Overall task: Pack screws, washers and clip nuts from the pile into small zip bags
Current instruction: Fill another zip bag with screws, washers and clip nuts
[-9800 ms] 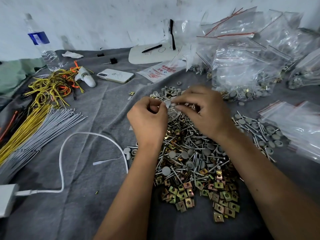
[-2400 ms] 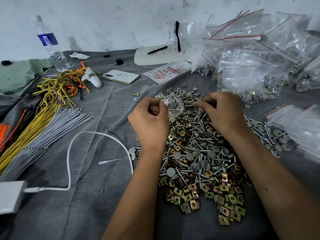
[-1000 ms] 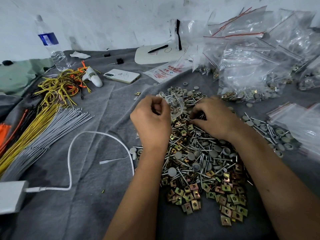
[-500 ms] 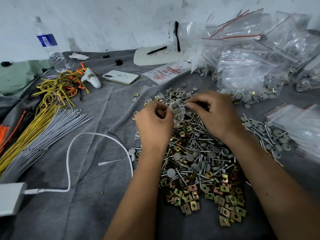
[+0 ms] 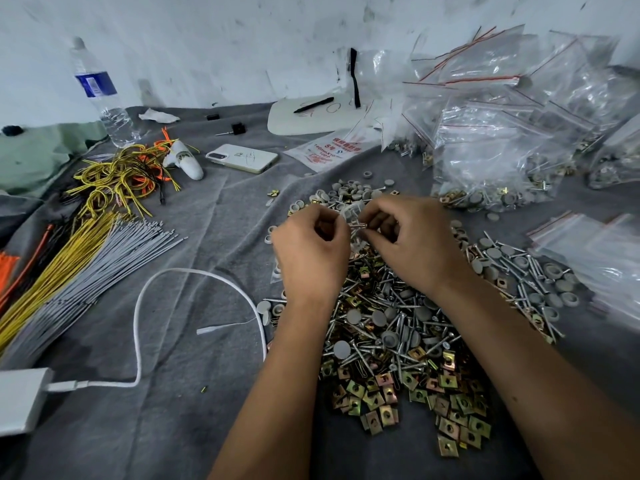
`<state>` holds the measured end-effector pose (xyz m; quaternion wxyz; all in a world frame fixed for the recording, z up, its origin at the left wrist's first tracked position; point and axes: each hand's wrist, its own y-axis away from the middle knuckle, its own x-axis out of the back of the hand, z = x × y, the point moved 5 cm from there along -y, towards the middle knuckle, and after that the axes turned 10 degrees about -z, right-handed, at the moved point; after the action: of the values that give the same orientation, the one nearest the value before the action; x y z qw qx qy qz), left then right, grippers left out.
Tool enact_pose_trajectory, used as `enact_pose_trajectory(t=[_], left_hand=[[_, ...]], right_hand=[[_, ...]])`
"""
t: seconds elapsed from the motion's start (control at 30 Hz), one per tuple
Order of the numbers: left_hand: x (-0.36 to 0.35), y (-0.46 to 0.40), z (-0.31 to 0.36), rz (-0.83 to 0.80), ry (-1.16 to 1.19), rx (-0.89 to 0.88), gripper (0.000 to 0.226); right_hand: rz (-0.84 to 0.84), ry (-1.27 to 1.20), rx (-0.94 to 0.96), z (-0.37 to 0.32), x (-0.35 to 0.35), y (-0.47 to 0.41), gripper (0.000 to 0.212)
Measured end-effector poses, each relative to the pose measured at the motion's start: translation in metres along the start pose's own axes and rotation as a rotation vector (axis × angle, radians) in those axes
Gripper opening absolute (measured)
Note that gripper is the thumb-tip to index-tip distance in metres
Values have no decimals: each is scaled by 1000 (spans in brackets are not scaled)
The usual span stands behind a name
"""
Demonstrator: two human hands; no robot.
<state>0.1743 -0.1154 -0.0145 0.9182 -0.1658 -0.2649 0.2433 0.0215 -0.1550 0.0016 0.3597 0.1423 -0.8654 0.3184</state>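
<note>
Nearest: gold clip nuts (image 5: 412,403) spread flat on the grey cloth (image 5: 207,427) at the near edge of the pile (image 5: 391,327). White charger block (image 5: 19,400) at the near left edge, white cable (image 5: 138,327) looping off it toward the pile.

Mid pile: silver screws (image 5: 401,344) tangled with grey washers (image 5: 353,317) and more nuts, both forearms crossing over it.

Left hand (image 5: 311,251) raised above the far half of the pile, fingers curled, pinching the left edge of a small clear zip bag (image 5: 351,214). Right hand (image 5: 412,240) just beside it, fingers curled, thumb and forefinger pinched at the bag's right side, on a small metal piece at the mouth; can't tell which part it is. Bag up between the two hands, over the pile, mostly hidden by the fingers.

Right of the pile: second scatter of screws and washers (image 5: 519,271), then a stack of empty zip bags (image 5: 595,251) at the right edge.

Left: bundle of grey and yellow wires (image 5: 79,268), looped yellow and orange wires (image 5: 117,174) behind it.

Further back: loose grey washers (image 5: 349,194) behind the hands, white phone (image 5: 242,158) face down, small white object (image 5: 183,161) next to the wire loops, printed packet (image 5: 329,150).

Far: big heap of filled zip bags (image 5: 512,133) with red seal lines at back right, white board (image 5: 311,116) with a black pen (image 5: 313,105) on it, water bottle (image 5: 100,95) upright at back left against the white wall (image 5: 207,46).
</note>
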Motion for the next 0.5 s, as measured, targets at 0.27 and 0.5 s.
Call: enact_pose_trajectory(t=[0.27, 0.5], left_hand=[[3, 0, 1, 49, -4, 11, 13], [7, 2, 6, 107, -59, -45, 11]], right_hand=[[32, 12, 28, -2, 2, 0, 18], [76, 165, 46, -10, 2, -4, 16]])
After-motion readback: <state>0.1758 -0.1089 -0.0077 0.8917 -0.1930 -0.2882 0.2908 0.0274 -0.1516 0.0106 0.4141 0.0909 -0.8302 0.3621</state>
